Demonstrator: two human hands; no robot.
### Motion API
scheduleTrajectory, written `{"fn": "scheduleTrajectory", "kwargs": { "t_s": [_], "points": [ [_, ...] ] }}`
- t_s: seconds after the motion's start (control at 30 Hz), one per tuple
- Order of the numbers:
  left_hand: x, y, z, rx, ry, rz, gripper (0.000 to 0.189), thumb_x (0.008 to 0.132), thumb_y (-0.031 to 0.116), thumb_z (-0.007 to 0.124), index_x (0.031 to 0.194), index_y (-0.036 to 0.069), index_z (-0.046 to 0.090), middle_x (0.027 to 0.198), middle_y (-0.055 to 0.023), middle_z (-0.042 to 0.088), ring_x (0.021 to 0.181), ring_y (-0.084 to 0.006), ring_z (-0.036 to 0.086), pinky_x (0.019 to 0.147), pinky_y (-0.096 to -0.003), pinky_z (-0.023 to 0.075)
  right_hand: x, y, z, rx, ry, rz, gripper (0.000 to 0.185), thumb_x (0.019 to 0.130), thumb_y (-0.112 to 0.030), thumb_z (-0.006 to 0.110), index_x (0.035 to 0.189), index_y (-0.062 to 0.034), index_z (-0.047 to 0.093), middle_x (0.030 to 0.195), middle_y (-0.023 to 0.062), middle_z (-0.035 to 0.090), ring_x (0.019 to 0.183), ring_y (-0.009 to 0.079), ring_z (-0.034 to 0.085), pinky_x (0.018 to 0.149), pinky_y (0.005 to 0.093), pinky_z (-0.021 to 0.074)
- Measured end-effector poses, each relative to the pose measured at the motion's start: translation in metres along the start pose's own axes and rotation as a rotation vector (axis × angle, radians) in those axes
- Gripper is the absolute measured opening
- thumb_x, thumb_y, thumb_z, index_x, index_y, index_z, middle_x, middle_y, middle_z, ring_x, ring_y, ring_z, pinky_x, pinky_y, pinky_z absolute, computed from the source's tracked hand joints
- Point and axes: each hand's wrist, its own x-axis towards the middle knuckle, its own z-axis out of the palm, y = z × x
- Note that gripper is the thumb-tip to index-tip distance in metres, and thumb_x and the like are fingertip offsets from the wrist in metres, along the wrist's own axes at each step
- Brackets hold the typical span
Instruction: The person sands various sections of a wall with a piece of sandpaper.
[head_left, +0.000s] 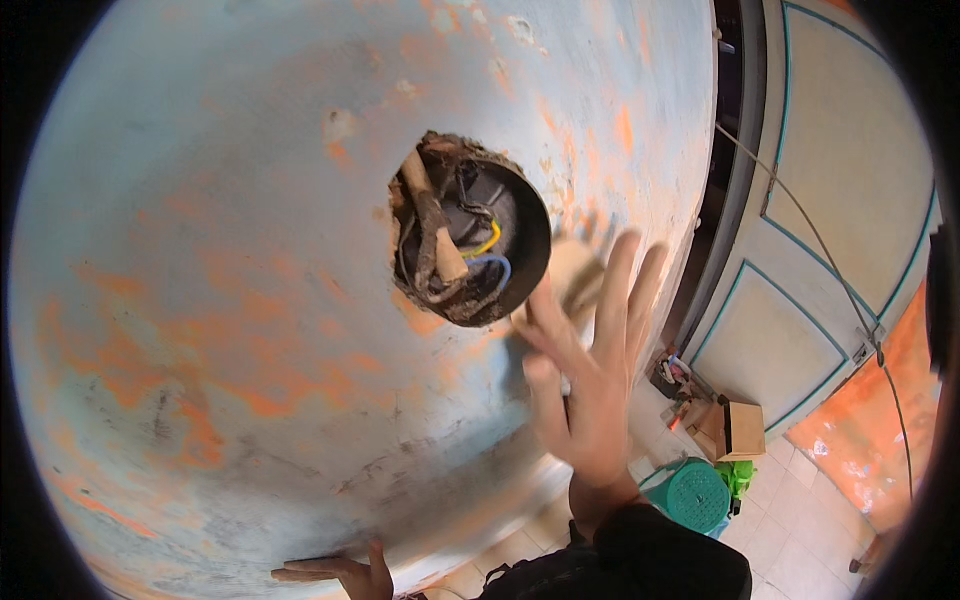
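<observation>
A round hole with a dark electrical box (525, 202) opens in a worn, painted wall (285, 225) before me. Inside it are a tan conduit end (450, 256), a yellow-green wire (491, 238) and a blue wire (504, 266). Beside the lower right rim, my right hand (592, 367) has its fingers spread, one fingertip near the edge; it is slightly blurred. A pale, blurred patch lies behind its fingers; I cannot tell what it is. Low in the view, my left hand (364, 576) rests flat against or close to the wall, thumb raised, holding nothing.
At the right stands a pale door with teal trim (840, 135), crossed by a hanging cord (814, 232). On the tiled floor (780, 495) are a green plastic stool (697, 495), a cardboard box (739, 429), a bright green bag (737, 476) and small clutter.
</observation>
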Motion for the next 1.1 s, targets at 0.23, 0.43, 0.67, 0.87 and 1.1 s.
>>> {"fn": "scheduleTrajectory", "kwargs": {
  "t_s": [0.23, 0.43, 0.67, 0.87, 1.1],
  "points": [
    [0.001, -0.031, 0.003, 0.054, 0.058, 0.119, 0.074, 0.085, 0.040, 0.061, 0.132, -0.010, 0.031, 0.127, -0.0373, 0.037, 0.109, -0.0481, 0.042, 0.092, -0.0503, 0.0350, 0.014, -0.007, -0.012, -0.017, 0.062, -0.065, 0.042, 0.089, -0.034, 0.048, 0.130, -0.0237, 0.052, 0.146, 0.0269, 0.017, 0.131, 0.0569, 0.008, 0.099, 0.0681, 0.0121],
    [-0.002, -0.024, -0.001, 0.040, 0.053, 0.111, 0.075, 0.085, 0.041, 0.062, 0.131, -0.010, 0.032, 0.129, -0.0368, 0.036, 0.111, -0.0486, 0.042, 0.094, -0.0498, 0.0337, -0.011, -0.012, -0.006, 0.023, -0.003, -0.020, 0.042, 0.090, -0.035, 0.046, 0.131, -0.0235, 0.050, 0.145, 0.0282, 0.018, 0.130, 0.0585, 0.009, 0.098, 0.0694, 0.0123],
    [0.000, -0.021, 0.006, 0.072, 0.054, 0.010, 0.079, 0.084, 0.036, 0.062, 0.129, -0.017, 0.024, 0.130, -0.0345, 0.038, 0.119, -0.0412, 0.040, 0.101, -0.0400, 0.0293, 0.021, -0.011, -0.018, -0.037, 0.045, -0.039, 0.043, 0.095, -0.039, 0.039, 0.130, -0.0166, 0.052, 0.147, 0.0265, 0.014, 0.134, 0.0522, 0.005, 0.105, 0.0565, 0.0165],
    [-0.001, -0.028, -0.008, 0.090, -0.012, 0.030, 0.078, 0.084, 0.045, 0.061, 0.128, -0.014, 0.035, 0.129, -0.0354, 0.039, 0.115, -0.0459, 0.041, 0.097, -0.0456, 0.0328, -0.040, -0.023, -0.003, 0.055, -0.209, -0.064, 0.048, 0.084, -0.038, 0.057, 0.129, -0.0236, 0.051, 0.146, 0.0256, 0.017, 0.130, 0.0560, 0.012, 0.099, 0.0666, 0.0161],
    [-0.009, -0.029, -0.004, 0.138, 0.050, 0.038, 0.082, 0.083, 0.050, 0.060, 0.129, -0.013, 0.035, 0.131, -0.0348, 0.038, 0.121, -0.0473, 0.036, 0.101, -0.0443, 0.0288, -0.163, -0.051, 0.057, 0.238, -0.265, -0.128, 0.060, 0.066, -0.042, 0.072, 0.123, -0.0355, 0.053, 0.142, 0.0143, 0.030, 0.125, 0.0466, 0.030, 0.089, 0.0786, 0.0119]
  ]
}}
